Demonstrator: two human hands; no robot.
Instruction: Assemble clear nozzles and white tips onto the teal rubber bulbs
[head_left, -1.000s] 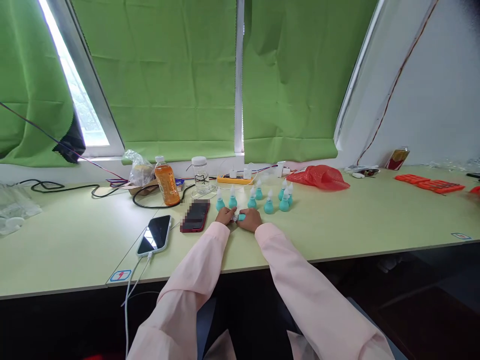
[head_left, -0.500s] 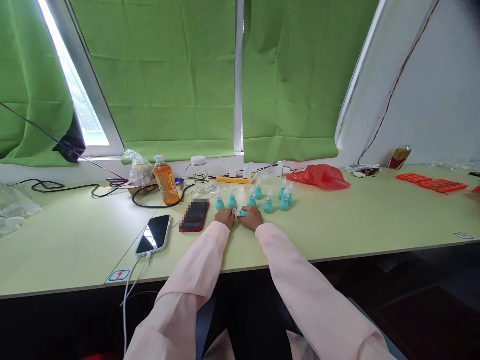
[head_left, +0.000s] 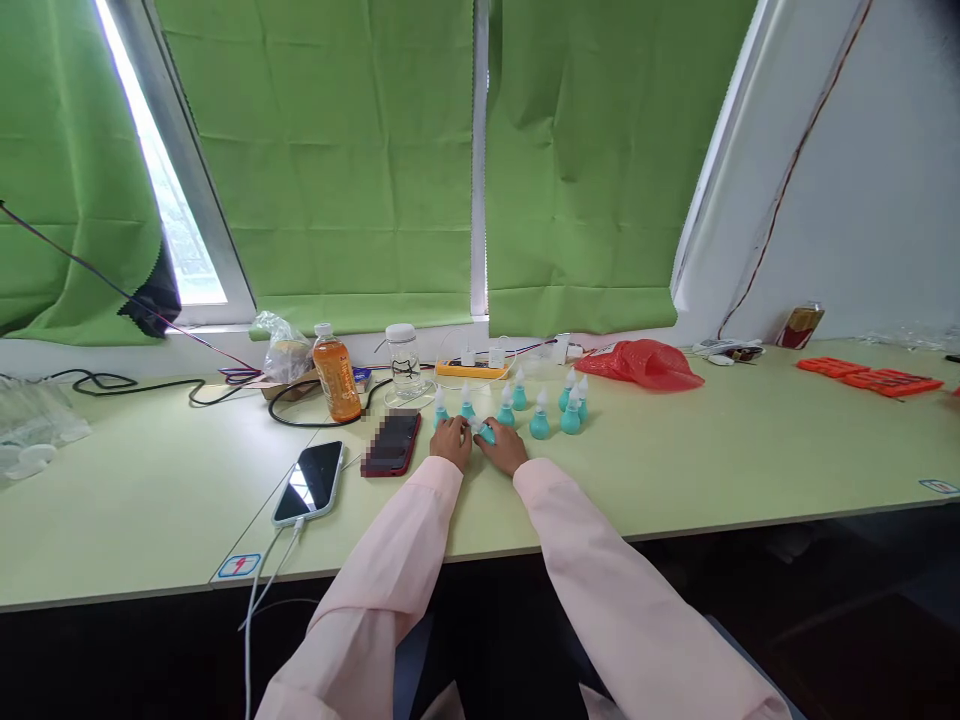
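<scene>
1. Teal rubber bulb with a white nozzle (head_left: 485,432) sits low over the pale green worktop (head_left: 675,470), pinched between left hand (head_left: 451,443) and right hand (head_left: 505,450).
2. Fitting seems underway; next, stand it with the upright teal bulbs (head_left: 538,420).

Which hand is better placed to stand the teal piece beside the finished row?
Probably the right hand: it seems to grip the teal piece, closest to the standing teal bulbs. The left hand lies nearer the phone.

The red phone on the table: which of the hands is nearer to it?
Left. The left hand rests just right of the red phone; the right hand lies further right, beyond the left one.
</scene>
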